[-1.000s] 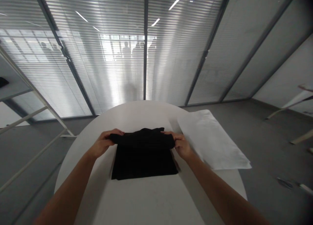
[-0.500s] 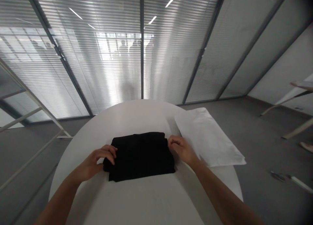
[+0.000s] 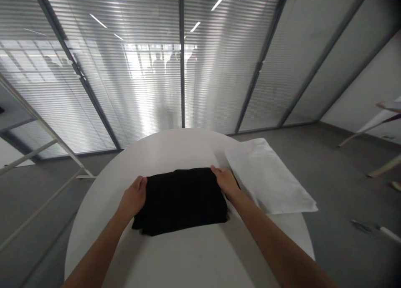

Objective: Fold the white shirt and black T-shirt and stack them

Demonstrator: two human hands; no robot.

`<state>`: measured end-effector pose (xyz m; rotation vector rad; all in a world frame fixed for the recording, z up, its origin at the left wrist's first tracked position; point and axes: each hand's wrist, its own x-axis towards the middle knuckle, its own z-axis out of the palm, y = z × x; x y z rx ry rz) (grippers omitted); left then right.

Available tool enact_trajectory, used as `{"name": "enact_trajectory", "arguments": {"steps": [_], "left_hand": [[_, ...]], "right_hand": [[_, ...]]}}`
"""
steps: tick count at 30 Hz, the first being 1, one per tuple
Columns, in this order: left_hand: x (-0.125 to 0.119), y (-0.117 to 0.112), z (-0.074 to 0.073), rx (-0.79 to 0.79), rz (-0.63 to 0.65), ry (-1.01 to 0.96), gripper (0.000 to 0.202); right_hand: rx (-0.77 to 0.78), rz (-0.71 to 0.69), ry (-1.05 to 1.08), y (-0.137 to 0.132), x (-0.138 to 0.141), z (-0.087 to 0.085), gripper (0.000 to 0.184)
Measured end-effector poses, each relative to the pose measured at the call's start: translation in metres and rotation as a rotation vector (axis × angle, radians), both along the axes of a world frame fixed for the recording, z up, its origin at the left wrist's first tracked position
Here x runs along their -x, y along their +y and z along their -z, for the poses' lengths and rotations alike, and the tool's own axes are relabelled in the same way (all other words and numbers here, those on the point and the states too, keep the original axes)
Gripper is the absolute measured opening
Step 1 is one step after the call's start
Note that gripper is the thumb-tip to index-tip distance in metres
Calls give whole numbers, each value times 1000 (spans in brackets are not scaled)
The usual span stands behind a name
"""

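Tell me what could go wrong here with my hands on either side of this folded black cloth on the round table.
1. The left hand and right hand press only the side edges of the black cloth; lifted that way, the middle could sag and the fold come undone.
2. The near left corner shows uneven layers, so the stack may slip apart.
3. The white bag overhangs the edge of the table; a nudge from the right arm might push it off.

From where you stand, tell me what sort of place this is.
Probably an office or meeting room. Glass partition walls with slatted blinds run behind a round white table, and the floor looks like grey carpet. Both hands, left hand and right hand, rest at the sides of a folded black cloth.
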<state>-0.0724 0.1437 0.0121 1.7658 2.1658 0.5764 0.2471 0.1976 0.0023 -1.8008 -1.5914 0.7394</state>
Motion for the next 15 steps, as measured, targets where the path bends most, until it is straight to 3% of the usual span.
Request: {"name": "enact_trajectory", "arguments": {"steps": [3, 6, 10, 13, 15], "left_hand": [[6, -5, 0, -7, -38, 27, 32], [18, -2, 10, 94, -1, 88, 33], [30, -4, 15, 182, 29, 190, 34], [15, -13, 3, -54, -42, 198, 41], [-4, -20, -6, -270, 69, 195, 47]], "right_hand": [[-4, 21, -180, 3, -3, 4, 50], [-17, 36, -392, 2, -6, 3, 42], [-19, 83, -442, -13, -9, -14, 41], [-132, 49, -429, -33, -1, -31, 44], [-279, -77, -446, -45, 11, -35, 44]]}}
